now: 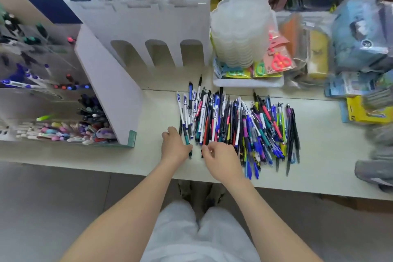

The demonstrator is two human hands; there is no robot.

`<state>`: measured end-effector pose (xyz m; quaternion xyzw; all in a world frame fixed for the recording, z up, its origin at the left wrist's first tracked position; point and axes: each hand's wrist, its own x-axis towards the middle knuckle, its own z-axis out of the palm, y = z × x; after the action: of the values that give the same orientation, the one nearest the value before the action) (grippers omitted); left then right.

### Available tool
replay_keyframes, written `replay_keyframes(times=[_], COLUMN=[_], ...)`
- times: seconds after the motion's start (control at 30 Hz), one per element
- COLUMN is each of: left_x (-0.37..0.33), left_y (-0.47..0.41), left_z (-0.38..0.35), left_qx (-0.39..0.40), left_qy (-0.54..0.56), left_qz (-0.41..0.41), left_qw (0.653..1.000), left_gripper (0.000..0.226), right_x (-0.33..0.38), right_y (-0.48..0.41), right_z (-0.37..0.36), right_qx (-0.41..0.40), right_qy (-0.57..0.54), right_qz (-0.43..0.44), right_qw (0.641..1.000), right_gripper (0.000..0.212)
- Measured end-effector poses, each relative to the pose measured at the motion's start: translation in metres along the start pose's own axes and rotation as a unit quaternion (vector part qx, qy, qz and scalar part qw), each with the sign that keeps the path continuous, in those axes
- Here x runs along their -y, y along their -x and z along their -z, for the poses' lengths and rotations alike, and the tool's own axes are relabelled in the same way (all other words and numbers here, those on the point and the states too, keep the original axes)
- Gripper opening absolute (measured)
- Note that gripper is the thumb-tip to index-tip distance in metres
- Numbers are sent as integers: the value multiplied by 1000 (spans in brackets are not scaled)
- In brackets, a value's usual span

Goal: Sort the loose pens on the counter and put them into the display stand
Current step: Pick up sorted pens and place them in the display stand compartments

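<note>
A wide heap of loose pens (238, 125) in blue, black, white, red and purple lies on the pale counter (319, 155). My left hand (174, 147) sits at the heap's left edge and grips a teal and black pen (187, 138) whose tip pokes out toward me. My right hand (221, 156) rests on the near ends of the pens in the middle of the heap, fingers curled; whether it holds one is hidden. The white display stand (110, 91) stands at the left, its tiers filled with pens (63, 132).
A tall white cardboard rack (161, 27) with three arched slots stands behind the heap. A white tray (248, 83) with clear plastic tubs and scissors packs sits at back right. Packaged goods (361, 59) crowd the right side. The counter's front edge runs just under my wrists.
</note>
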<state>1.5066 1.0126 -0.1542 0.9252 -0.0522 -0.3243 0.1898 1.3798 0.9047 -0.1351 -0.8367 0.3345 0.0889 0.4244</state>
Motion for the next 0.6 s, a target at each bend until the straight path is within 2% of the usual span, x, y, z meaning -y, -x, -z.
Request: replay_keyframes(times=[0.1,0.2,0.3,0.47,0.6], left_x=[9,19,23,17,-7], left_y=[-5,-12,-22,-59,-82], left_z=[-4,0,11,29,36], left_qx=[-44,-68,-72,-34,-25], left_qy=[-2,10,5,27,65], left_qz=[-4,7,-2,-58,-53], left_qw=[999,998,997,997,996], left_gripper=[50,40,36,39,51], right_x=[-6,-9,-2,29,49], right_y=[-5,-10,-21,-52,-74], right_z=[-6,-8,-8,-10,-14], right_qx=[10,15,-1,-82,-95], right_qy=[-21,-18,-18,-55,-67], right_qz=[-2,-8,-10,-11,-7], right_qw=[1000,1000,1000,995,993], right_gripper=[48,48,45,23,46])
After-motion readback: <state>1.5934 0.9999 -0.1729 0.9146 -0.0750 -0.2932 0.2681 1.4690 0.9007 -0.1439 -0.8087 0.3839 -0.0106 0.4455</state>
